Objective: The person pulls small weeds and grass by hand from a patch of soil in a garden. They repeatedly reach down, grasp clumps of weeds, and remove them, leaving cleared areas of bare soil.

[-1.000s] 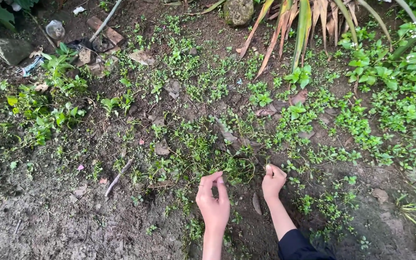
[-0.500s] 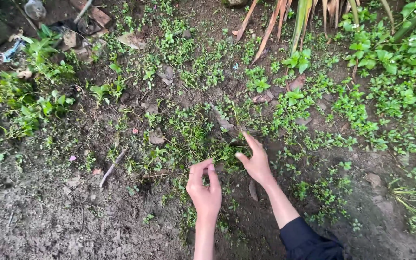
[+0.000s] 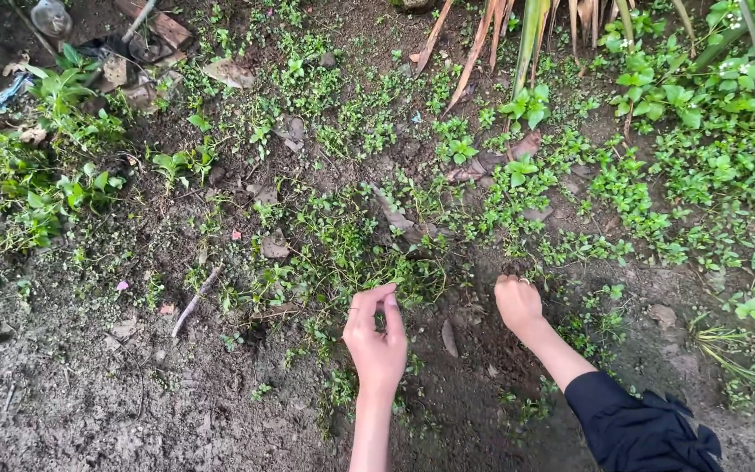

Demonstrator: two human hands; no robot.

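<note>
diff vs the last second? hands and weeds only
The right hand opened and reached forward into the weeds half a second ago, then drew back to the right and closed into a fist on the soil. Whether it holds anything is hidden. The left hand stayed pinched at the weed stems.

Hidden and cropped parts, head view.
Fingertips of the right hand curl under, so any grasp is hidden; the left hand pinches at fine weed stems too thin to confirm contact. The bottom edge cuts both forearms; the top edge crops the dry palm fronds and the clear bottle.
</note>
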